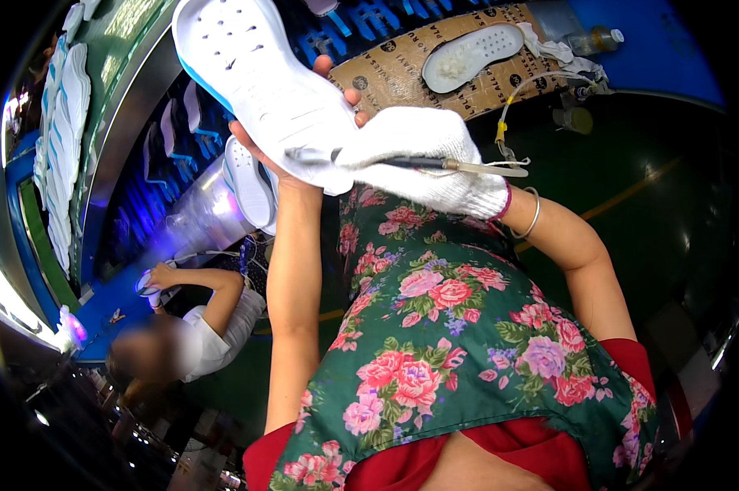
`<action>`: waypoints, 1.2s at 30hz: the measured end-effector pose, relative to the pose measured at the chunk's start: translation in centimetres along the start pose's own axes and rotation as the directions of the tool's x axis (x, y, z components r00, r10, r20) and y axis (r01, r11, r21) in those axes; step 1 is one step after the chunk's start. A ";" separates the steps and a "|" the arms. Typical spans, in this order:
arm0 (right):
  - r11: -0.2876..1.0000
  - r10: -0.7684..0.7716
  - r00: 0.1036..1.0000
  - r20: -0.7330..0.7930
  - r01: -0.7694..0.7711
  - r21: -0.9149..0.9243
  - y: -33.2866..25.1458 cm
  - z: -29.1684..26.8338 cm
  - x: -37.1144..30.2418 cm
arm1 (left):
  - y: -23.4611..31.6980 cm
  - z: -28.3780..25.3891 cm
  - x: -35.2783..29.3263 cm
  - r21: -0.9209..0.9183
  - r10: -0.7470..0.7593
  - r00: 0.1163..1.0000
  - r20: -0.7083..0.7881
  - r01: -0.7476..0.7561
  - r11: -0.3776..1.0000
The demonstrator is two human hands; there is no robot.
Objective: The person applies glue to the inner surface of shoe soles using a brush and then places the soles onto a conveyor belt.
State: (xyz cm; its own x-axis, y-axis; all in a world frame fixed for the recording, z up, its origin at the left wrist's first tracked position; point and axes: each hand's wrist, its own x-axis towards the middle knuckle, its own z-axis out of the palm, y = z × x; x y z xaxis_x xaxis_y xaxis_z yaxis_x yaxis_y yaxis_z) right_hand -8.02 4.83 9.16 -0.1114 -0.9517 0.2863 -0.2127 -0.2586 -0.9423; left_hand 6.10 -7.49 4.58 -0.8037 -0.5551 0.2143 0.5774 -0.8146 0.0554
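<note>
A white shoe sole with small holes and a blue edge is held up in my bare left hand. That hand's fingers wrap under the sole and show along its right side, with the thumb side at its left edge. My right hand, in a white knit glove, is closed around a slim brush-like tool with a black handle. A pale tube leads from the tool's rear end. Its blurred tip lies over the near end of the sole, seemingly touching the surface.
A second sole with pale crumbs on it lies on printed cardboard. Bottles and a hanging tube are at the far right. More soles line a belt on the left. A co-worker sits at lower left.
</note>
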 end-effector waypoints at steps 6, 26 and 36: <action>0.993 -0.091 0.984 0.154 0.079 0.085 -1.3 0.6 -1.8 | 2.7 -1.6 0.2 0.079 -0.289 0.956 0.050 0.285 0.955; 0.985 -0.170 0.977 0.128 0.168 0.023 -1.1 1.3 -2.5 | 2.9 -1.2 3.4 0.247 -0.435 0.891 0.129 0.396 0.884; 0.880 0.362 0.928 -0.086 -0.309 0.360 -2.0 -0.2 -1.9 | 1.8 -0.6 0.5 0.169 -0.283 0.928 -0.244 0.328 0.930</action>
State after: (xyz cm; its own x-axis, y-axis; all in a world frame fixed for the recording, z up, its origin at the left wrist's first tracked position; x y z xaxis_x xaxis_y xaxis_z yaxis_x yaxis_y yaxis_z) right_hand -7.56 7.21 10.51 -0.2643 -0.9626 -0.0601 0.1968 0.0072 -0.9804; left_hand 6.71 -9.34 4.24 -0.9439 -0.3256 -0.0547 0.2975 -0.9107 0.2864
